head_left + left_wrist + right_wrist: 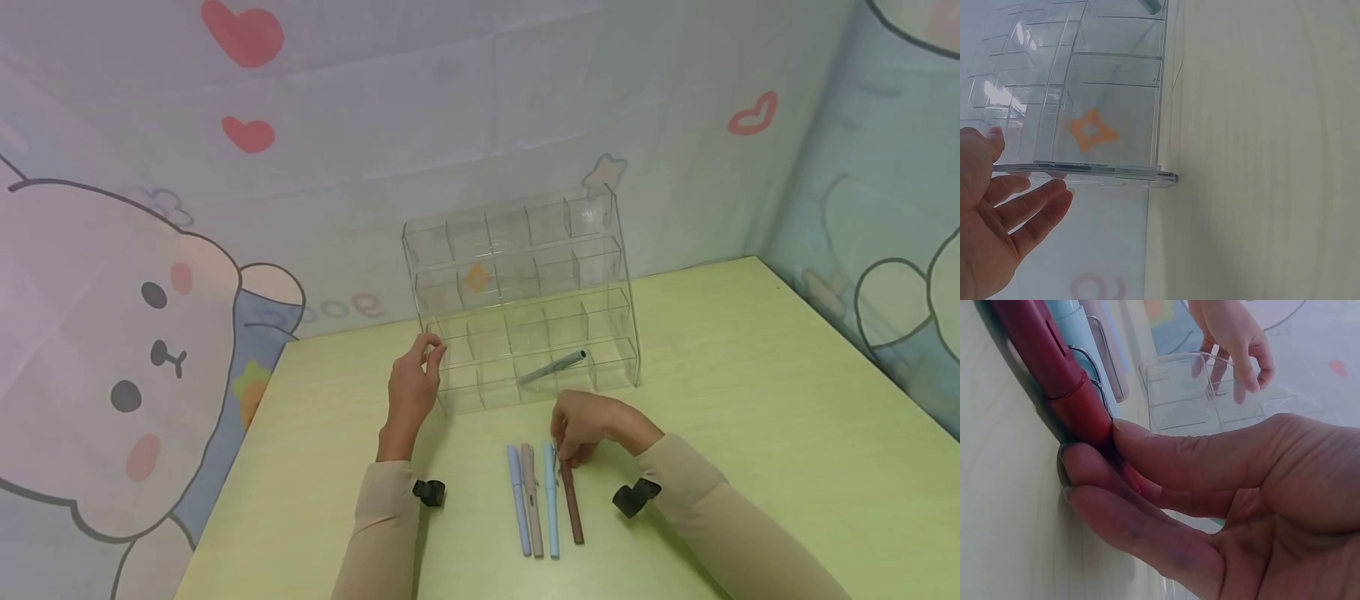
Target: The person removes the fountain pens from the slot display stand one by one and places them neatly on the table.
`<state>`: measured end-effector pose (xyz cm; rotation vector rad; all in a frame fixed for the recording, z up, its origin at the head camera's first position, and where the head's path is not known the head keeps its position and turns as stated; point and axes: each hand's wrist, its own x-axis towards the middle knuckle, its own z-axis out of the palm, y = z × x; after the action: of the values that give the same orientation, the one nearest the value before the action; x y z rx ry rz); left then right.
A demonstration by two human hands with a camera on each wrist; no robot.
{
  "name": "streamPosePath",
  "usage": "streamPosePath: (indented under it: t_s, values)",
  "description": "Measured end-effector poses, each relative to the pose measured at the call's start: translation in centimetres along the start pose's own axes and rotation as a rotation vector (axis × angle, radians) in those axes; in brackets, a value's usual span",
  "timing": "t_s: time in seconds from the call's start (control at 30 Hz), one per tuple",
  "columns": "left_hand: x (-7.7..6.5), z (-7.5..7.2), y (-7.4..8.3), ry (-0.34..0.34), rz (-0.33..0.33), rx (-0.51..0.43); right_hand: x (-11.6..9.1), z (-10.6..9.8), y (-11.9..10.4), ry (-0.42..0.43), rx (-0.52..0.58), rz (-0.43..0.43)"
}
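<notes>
A clear acrylic pen rack with several stepped tiers stands at the back of the table. My left hand holds its left side panel, thumb on the inner face and fingers along the outer face in the left wrist view. With thumb and fingertips, my right hand pinches the capped end of a dark red pen, which lies along the tabletop. Close beside that pen is a light blue pen. Further left lie a taupe pen and a lavender pen.
A grey-green pen leans slantwise in the rack's lowest tier. Behind the pale yellow-green table hangs a printed cloth with hearts and a cartoon bear. Small black cameras sit on both wrists.
</notes>
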<state>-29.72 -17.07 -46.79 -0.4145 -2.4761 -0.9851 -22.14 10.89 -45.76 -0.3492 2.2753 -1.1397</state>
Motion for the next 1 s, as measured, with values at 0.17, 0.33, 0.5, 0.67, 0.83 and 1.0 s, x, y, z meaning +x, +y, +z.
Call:
streamPosePath:
  t_s: [0.17, 0.33, 0.5, 0.67, 0.83, 1.0]
  values:
    - [-0.01, -0.04, 0.09, -0.002, 0.001, -0.004, -0.26, 0.11, -0.29, 0.009, -0.01, 0.0]
    - [0.0, 0.03, -0.02, -0.003, 0.003, -0.004, -0.3, 0.25, -0.4, 0.018, -0.023, 0.008]
    - [-0.04, 0.01, -0.05, -0.001, 0.006, -0.006, -0.19, 0.3, -0.24, 0.013, -0.046, 0.003]
    - [-0.12, 0.01, -0.04, 0.002, 0.009, -0.005, -0.12, 0.09, 0.09, 0.015, -0.074, 0.016]
    - [-0.11, 0.09, -0.11, 0.008, 0.013, 0.001, -0.24, -0.06, 0.08, 0.001, -0.11, 0.007]
    - [-0.03, 0.11, -0.11, 0.005, 0.009, 0.0, -0.42, 0.08, -0.22, -0.004, -0.115, 0.004]
